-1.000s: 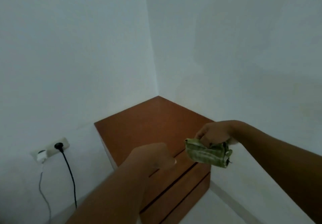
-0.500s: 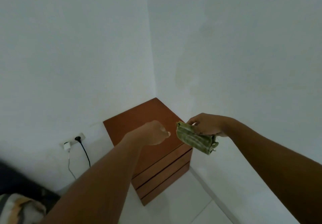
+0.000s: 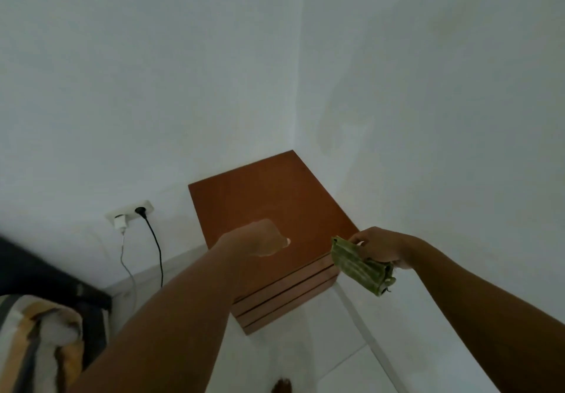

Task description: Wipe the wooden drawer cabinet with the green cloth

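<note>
Head view: I am pinching folded green cloth [image 3: 362, 265] in right hand [image 3: 377, 247], cloth hanging just off front right corner of cabinet, apparently clear of wood. Wooden drawer cabinet [image 3: 269, 197] standing in wall corner, left of and below cloth. I am holding left hand [image 3: 260, 239] curled, empty, over cabinet top. Judging next move: right hand carrying cloth leftward and down onto top.
</note>
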A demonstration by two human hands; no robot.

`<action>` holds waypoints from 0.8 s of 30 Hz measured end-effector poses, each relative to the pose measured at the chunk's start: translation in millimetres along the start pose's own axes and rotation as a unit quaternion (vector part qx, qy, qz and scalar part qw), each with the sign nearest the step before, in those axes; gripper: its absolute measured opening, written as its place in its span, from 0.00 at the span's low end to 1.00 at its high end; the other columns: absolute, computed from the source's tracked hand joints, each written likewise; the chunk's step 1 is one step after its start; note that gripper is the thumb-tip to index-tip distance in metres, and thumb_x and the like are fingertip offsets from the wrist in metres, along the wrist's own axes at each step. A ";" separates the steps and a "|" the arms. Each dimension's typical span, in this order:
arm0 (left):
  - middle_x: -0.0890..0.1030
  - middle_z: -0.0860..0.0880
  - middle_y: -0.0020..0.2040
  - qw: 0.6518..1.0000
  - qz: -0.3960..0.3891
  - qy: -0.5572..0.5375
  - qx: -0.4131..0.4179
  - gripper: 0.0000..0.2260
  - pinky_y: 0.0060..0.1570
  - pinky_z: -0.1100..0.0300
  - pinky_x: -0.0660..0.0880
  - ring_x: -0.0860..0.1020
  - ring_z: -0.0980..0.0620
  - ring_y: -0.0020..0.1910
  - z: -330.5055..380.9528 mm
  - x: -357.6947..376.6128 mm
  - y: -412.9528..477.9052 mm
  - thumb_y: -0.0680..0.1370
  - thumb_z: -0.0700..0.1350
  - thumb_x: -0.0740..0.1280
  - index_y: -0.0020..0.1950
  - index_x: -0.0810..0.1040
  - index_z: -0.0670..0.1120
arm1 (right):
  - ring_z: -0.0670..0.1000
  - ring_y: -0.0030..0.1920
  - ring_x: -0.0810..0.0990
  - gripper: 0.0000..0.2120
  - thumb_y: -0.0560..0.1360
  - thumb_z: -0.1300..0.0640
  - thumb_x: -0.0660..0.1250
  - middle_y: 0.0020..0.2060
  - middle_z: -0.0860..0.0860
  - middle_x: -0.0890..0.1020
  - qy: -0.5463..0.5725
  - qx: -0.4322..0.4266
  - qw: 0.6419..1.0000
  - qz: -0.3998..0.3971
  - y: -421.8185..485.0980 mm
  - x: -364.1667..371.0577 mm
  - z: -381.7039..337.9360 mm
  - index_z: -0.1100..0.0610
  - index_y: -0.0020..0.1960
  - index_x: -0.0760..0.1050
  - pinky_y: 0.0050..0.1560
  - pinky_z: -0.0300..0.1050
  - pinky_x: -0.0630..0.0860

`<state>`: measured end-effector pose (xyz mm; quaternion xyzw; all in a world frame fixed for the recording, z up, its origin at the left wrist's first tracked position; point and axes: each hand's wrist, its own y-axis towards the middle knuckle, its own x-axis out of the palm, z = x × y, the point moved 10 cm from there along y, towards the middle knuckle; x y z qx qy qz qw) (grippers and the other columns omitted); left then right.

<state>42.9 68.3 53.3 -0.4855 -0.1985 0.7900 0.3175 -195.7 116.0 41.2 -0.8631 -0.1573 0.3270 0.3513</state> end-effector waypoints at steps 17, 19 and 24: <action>0.77 0.44 0.66 0.995 -0.018 -0.057 -0.077 0.17 0.60 0.53 0.72 0.76 0.44 0.64 -4.4 56.1 109.3 0.82 0.51 0.62 0.65 0.77 0.43 | 0.56 0.46 0.82 0.11 0.80 0.57 0.60 0.48 0.57 0.82 -0.210 -0.007 0.977 -0.022 211.0 -45.1 10.6 0.60 0.56 0.78 0.48 0.51 0.80; 0.76 0.44 0.68 0.991 -0.015 -0.074 -0.108 0.19 0.61 0.54 0.71 0.75 0.44 0.66 -14.9 56.2 119.0 0.82 0.52 0.62 0.69 0.75 0.43 | 0.55 0.43 0.80 0.08 0.78 0.57 0.62 0.48 0.55 0.81 -0.272 -0.022 0.962 0.026 227.6 -61.4 3.0 0.58 0.55 0.76 0.43 0.47 0.77; 0.74 0.42 0.71 0.987 -0.007 -0.083 -0.136 0.21 0.62 0.55 0.70 0.74 0.43 0.67 -20.1 55.7 128.6 0.82 0.53 0.62 0.71 0.73 0.43 | 0.61 0.58 0.78 0.25 0.72 0.57 0.65 0.59 0.57 0.78 -0.329 -0.043 0.938 0.099 237.3 -69.8 -6.6 0.55 0.69 0.68 0.57 0.56 0.78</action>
